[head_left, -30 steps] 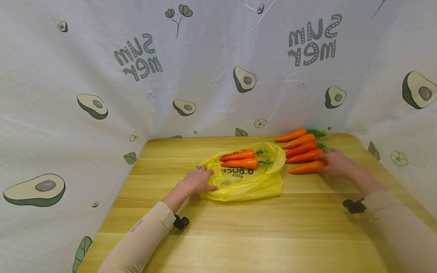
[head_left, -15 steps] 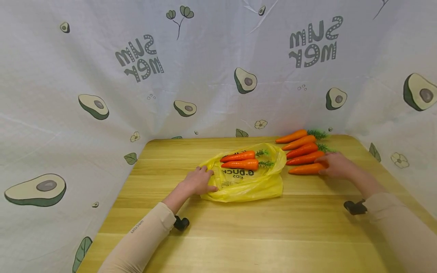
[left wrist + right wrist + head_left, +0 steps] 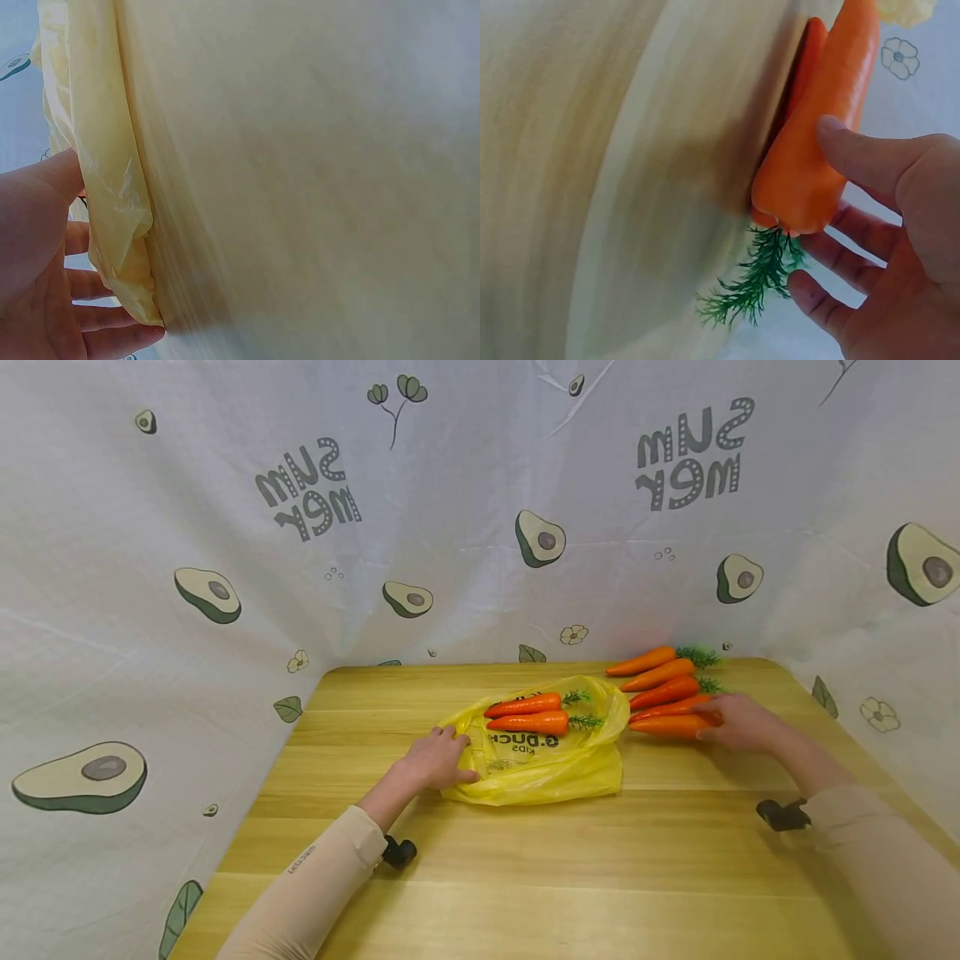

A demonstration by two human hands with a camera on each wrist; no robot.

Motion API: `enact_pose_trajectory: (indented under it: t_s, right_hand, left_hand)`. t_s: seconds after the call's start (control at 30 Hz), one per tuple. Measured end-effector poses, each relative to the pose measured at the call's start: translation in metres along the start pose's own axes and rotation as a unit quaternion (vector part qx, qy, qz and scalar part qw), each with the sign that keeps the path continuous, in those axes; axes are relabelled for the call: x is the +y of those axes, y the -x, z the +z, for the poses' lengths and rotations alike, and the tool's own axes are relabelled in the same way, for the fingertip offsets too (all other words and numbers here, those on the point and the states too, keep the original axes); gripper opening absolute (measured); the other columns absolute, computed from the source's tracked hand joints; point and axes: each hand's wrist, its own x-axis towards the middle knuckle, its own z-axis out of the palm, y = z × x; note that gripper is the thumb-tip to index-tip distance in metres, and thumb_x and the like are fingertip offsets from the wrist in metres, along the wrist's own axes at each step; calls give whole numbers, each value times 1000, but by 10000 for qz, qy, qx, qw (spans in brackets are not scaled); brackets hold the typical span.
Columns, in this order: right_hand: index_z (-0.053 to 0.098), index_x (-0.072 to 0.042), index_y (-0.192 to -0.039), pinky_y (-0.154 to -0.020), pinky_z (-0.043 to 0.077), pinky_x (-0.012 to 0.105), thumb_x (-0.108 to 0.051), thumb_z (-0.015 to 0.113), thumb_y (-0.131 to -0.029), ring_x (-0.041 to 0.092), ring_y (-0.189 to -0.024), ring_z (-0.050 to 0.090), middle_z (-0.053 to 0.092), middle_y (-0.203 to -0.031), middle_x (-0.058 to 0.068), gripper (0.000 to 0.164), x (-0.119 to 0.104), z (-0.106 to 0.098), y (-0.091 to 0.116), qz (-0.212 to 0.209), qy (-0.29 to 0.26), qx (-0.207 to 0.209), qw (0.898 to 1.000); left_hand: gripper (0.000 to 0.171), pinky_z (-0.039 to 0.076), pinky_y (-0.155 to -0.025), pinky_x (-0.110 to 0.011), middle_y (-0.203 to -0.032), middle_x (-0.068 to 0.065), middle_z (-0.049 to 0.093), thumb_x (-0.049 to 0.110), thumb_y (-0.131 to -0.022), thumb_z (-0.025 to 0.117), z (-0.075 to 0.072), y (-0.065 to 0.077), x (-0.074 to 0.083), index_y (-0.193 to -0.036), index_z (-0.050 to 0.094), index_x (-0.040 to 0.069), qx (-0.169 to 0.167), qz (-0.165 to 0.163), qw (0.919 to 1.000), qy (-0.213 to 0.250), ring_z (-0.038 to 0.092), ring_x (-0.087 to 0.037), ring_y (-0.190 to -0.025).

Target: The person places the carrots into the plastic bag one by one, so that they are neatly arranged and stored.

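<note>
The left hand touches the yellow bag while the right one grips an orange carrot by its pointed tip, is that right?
Not quite: the right hand grips the orange carrot near its thick end, as the right wrist view shows. The left hand does touch the yellow bag.

Yellow bag (image 3: 540, 785), right of left hand (image 3: 435, 760): black mirrored print, "G.DUCK", smaller "KIDS" under it. Finer lines nearer left hand too small to read. More black print at bag's far side, partly covered by carrots (image 3: 528, 703), illegible. White cloth (image 3: 465, 460): grey mirrored "SUM / MER" twice, once beyond and left of left hand, once beyond right hand (image 3: 738, 722), slightly to its left. Beige sleeve (image 3: 322, 868), behind left hand: tiny dark lettering, seemingly "Lets Swim".
</note>
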Motion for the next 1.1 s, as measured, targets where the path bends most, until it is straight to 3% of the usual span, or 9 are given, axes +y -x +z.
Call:
enact_pose_trajectory:
  t_s: [0.2, 0.43, 0.7, 0.9, 1.1]
  right_hand:
    - [66, 9, -122, -87, 49, 60, -18, 77, -87, 46, -99, 62, 67, -111, 31, 46, -2, -9, -2, -22, -188, 93, 9998]
    - [63, 12, -126, -96, 43, 66, -19, 75, -90, 57, -111, 57, 62, -121, 38, 49, -2, -23, -5, 92, -186, 99, 9997]
    - [63, 13, -126, -97, 42, 67, -16, 74, -91, 59, -113, 55, 59, -124, 39, 47, -4, -36, -7, -38, 17, 296, 9996]
    - [62, 11, -128, -95, 44, 65, -19, 73, -92, 54, -109, 58, 62, -122, 36, 47, -13, -46, -9, 40, -67, 251, 9997]
    - [62, 11, -128, -86, 49, 59, -20, 74, -91, 40, -96, 61, 66, -112, 28, 49, -30, -58, -12, -2, 11, 291, 9996]
  left_hand:
    - [73, 50, -98, -53, -148, -15, 48, 61, -91, 64, 0, 0, 0, -147, 52, 15, -6, -2, 10000, -7, 47, -36, -135]
    - [73, 49, -99, -53, -149, -14, 47, 61, -92, 64, 1, -1, 0, -147, 51, 15, -8, -30, 10000, 1, 46, -35, -136]
    - [73, 50, -99, -53, -148, -15, 48, 61, -92, 64, 0, 0, 0, -146, 51, 14, 3, -14, 10000, -32, 47, -35, -134]
    - [72, 50, -98, -53, -147, -16, 48, 60, -92, 64, -2, 3, 1, -146, 52, 14, 9, -4, 10000, -19, 47, -36, -134]
    - [72, 50, -98, -53, -147, -15, 49, 60, -92, 64, -3, 3, 2, -146, 52, 14, 15, -6, 10000, -13, 47, -35, -134]
